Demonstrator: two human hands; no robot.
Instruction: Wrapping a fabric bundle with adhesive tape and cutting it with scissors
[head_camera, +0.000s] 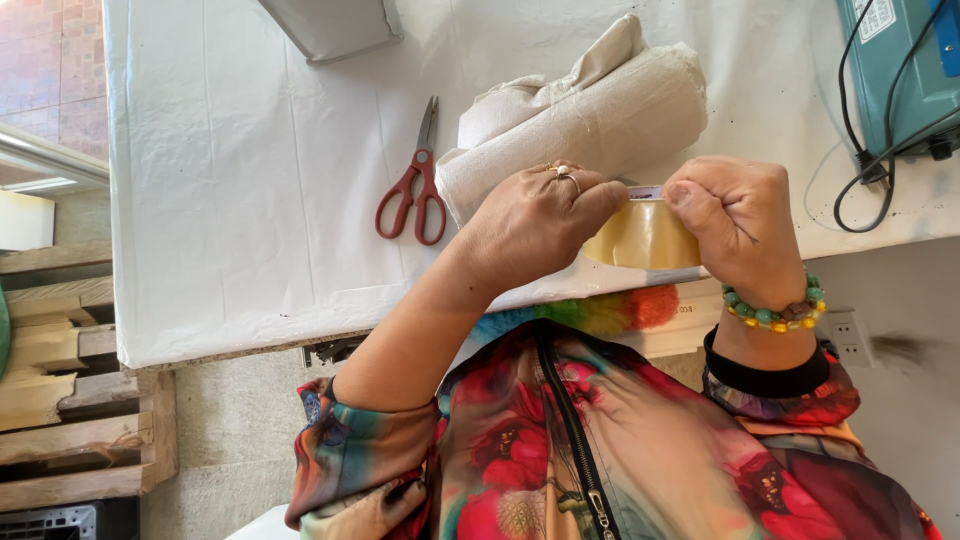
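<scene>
1. Your left hand (535, 225) and right hand (740, 225) hold the tape roll (645, 235) between them.
2. Behind it lies the cloth roll (590, 115) (on the table (230, 220)).
3. The scissors (415, 190) lie left of the cloth roll.

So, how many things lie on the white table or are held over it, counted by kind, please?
Tape roll, held by left hand and right hand: 1
Red-handled scissors: 1
Beige cloth roll: 1
Teal machine with black cables: 1
Grey box: 1
Total: 5

Left hand (535, 222): pinches the tape roll (645, 237) edge.
Right hand (735, 225): grips the roll.
Behind: cloth roll (590, 120), scissors (415, 185) on desk (230, 200).
</scene>
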